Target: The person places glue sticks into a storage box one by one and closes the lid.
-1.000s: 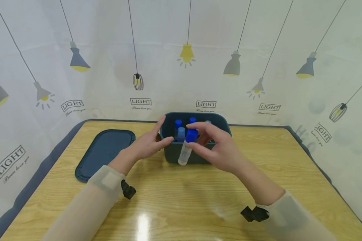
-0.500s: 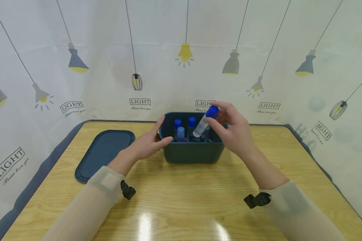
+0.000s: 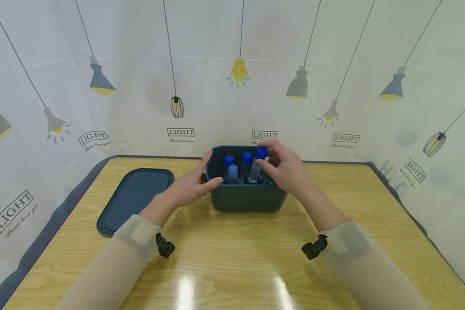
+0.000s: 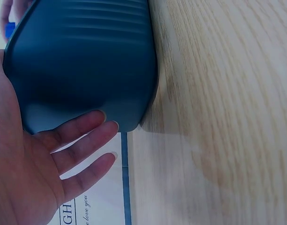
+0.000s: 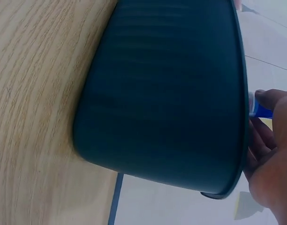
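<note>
A dark blue-green bin [image 3: 248, 200] stands at the table's back, with several small clear bottles inside. Into its right half reaches my right hand [image 3: 288, 170], whose thumb and fingers pinch a clear bottle [image 3: 255, 173] by its blue cap. That bottle tilts slightly, its lower part below the bin's rim; whether it touches the bottom is hidden. Among the others are bottles with dark blue caps [image 3: 229, 161] and one with a lighter cap [image 3: 233, 170]. My left hand [image 3: 186, 187] rests at the bin's left end, fingers [image 4: 89, 143] spread along the outer wall, thumb at the front rim.
A flat dark blue lid [image 3: 135, 196] lies on the wooden table [image 3: 232, 254], left of the bin. Close behind the bin hangs a pale wall cloth [image 3: 139, 86] printed with lamps.
My right hand has carried the bottle from in front of the bin, up over the rim and down inside. My left hand stays at the bin's left end.
</note>
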`<state>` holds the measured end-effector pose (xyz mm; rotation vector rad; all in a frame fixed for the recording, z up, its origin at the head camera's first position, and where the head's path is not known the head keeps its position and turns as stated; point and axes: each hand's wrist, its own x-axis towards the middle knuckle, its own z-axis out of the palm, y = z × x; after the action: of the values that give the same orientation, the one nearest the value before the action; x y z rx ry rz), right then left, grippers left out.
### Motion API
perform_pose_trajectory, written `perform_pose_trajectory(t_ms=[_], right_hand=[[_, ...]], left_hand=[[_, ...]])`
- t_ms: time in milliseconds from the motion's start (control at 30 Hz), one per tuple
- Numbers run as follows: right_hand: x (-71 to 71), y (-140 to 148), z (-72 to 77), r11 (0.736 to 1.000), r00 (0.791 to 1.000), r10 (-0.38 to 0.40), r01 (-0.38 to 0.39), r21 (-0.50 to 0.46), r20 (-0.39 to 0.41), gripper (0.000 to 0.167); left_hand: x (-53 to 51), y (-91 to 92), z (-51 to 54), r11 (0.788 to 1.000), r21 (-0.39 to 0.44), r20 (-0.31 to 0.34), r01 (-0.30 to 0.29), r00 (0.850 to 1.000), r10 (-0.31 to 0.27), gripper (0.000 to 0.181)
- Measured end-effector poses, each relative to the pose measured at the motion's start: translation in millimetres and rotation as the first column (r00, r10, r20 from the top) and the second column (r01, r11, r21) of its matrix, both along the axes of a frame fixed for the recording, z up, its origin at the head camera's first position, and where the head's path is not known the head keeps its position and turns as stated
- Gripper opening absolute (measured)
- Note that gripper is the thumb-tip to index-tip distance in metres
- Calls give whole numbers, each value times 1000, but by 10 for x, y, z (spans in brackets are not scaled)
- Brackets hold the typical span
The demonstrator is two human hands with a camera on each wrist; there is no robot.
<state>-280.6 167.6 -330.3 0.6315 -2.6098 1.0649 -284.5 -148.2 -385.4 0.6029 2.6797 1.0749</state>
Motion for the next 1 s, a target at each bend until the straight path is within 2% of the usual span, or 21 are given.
perform_pose_trajectory(t_ms=[133, 533, 767, 1000], right_hand=[[-47, -41, -50, 998, 999, 1, -5, 62, 51, 47], [-152, -142, -49, 980, 997, 22, -35, 194, 69, 43], [-186, -172, -57, 970, 990, 34, -66, 234, 138, 40], [-209, -188, -73, 959, 977, -2, -60, 278, 215, 39]], left_hand=[[-8, 10, -16, 1000, -3, -2, 0, 1000, 0, 98], [11, 19, 4, 1000, 7, 6, -15, 1000, 15, 98], [11, 21, -14, 1000, 11, 5, -11, 1000, 11, 98], [17, 16, 4, 1000, 12, 23, -14, 1000, 14, 98]])
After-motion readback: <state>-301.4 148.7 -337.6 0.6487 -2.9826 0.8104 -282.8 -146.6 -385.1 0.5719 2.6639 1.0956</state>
